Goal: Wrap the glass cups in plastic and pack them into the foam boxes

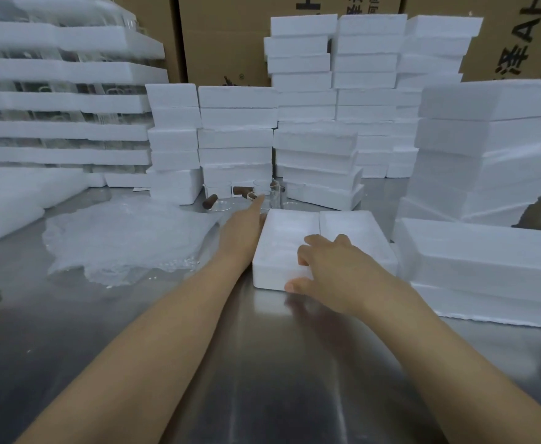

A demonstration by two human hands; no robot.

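Observation:
An open white foam box (352,225) with two compartments lies on the steel table in front of me. My right hand (330,270) grips its near edge, thumb on the front wall and fingers inside the left compartment. My left hand (243,232) stretches past the box's left side with straight fingers, its fingertips at the rim of a clear glass cup (264,195). Several glass cups with brown wooden handles (210,201) stand there, in front of the foam stacks. A heap of clear plastic wrap (125,238) lies to the left.
Tall stacks of white foam boxes (237,139) line the back, and more foam (487,174) crowds the right. Foam trays holding glassware (61,100) are stacked at the far left. Cardboard cartons (224,36) stand behind. Bare steel table (262,379) lies nearest me.

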